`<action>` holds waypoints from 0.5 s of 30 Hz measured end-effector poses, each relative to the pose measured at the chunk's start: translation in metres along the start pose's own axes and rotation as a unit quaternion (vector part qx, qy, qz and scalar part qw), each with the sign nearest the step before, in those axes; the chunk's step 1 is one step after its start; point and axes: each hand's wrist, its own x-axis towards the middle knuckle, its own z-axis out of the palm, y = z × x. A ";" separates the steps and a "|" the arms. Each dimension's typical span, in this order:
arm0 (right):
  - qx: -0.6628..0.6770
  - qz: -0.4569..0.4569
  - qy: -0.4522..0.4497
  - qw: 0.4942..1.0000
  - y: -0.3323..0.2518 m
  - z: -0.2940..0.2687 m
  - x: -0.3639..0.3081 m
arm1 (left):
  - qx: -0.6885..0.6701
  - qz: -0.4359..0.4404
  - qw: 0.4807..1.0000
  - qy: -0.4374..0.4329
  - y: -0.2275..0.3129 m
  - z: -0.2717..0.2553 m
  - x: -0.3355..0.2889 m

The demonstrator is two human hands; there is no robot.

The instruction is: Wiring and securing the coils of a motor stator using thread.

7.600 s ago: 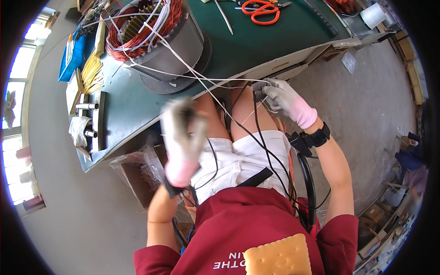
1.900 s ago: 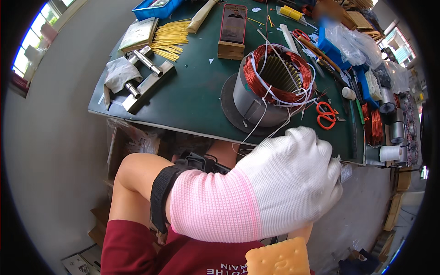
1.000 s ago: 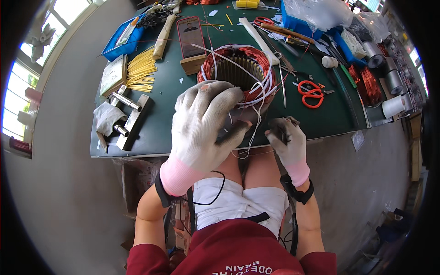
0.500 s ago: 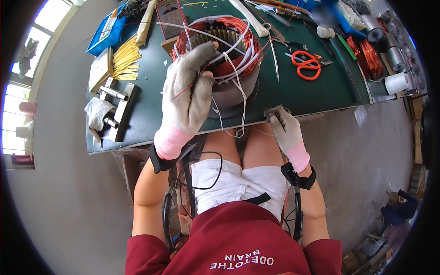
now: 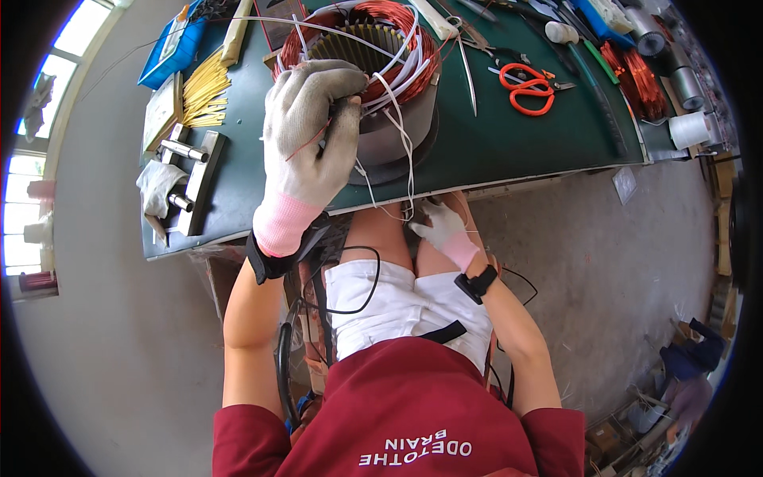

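Note:
A motor stator with a grey body (image 5: 395, 147) stands near the table's front edge. Red copper windings (image 5: 421, 60) and white sleeving ring its top. My left hand (image 5: 310, 131), in a white glove with a pink cuff, is closed at the near-left rim; a thin red wire (image 5: 306, 145) comes out between its fingers. What its fingertips press is partly hidden. White cord (image 5: 411, 167) hangs from the rim over the table edge. Below that edge, above my thighs, my right hand (image 5: 441, 226), gloved alike, has thumb and fingers apart beside the cord's lower loop.
Orange-handled scissors (image 5: 528, 89), pliers and a white-headed mallet (image 5: 562, 33) lie to the right. Wire spools (image 5: 687, 129) line the far right. Yellow strips (image 5: 207, 91), a blue bin (image 5: 171, 52) and a metal fixture (image 5: 203, 183) are on the left.
My right hand has moved left and down from the table edge, toward the hanging cord. The left hand stays at the stator rim, and the whole view has shifted slightly.

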 end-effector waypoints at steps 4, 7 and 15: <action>0.117 -0.028 -0.013 0.993 0.014 -0.001 0.010 | -0.007 0.017 1.000 0.003 -0.005 0.001 0.000; 0.166 0.054 0.010 0.985 0.038 -0.055 -0.015 | -0.014 0.000 1.000 0.003 -0.007 0.000 0.000; 0.213 0.486 0.197 0.824 0.215 -0.211 -0.258 | -0.008 0.035 0.999 -0.021 0.000 -0.012 0.004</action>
